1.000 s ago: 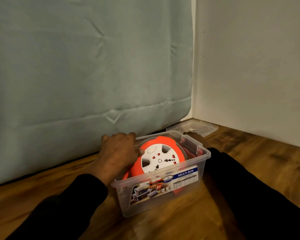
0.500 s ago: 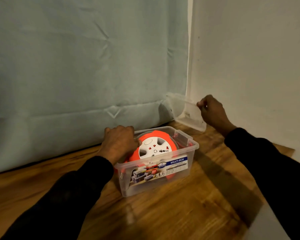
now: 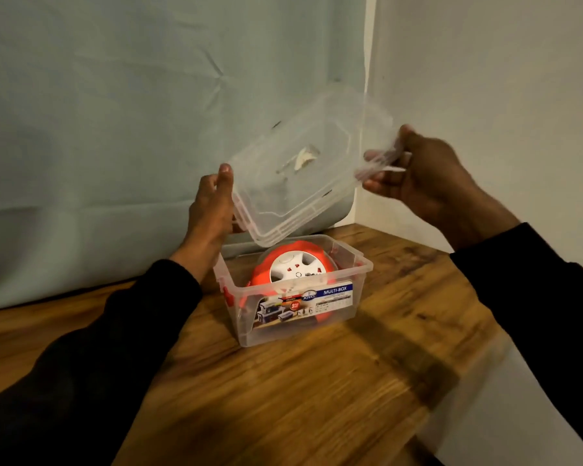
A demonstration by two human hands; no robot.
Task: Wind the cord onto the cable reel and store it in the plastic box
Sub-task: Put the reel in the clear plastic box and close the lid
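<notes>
Both the left hand (image 3: 212,210) and right hand (image 3: 414,176) grip the light, bendy lid (image 3: 297,173) by its ends above the box (image 3: 347,264).

Cable reel (image 3: 295,269) partly behind label (image 3: 305,306)

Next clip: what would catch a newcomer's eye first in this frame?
The orange and white cable reel stands out at once, sitting inside the clear plastic box on the wooden table. Just above it, a clear lid is held tilted in the air, the left hand at its near-left edge and the right hand at its right end.
</notes>
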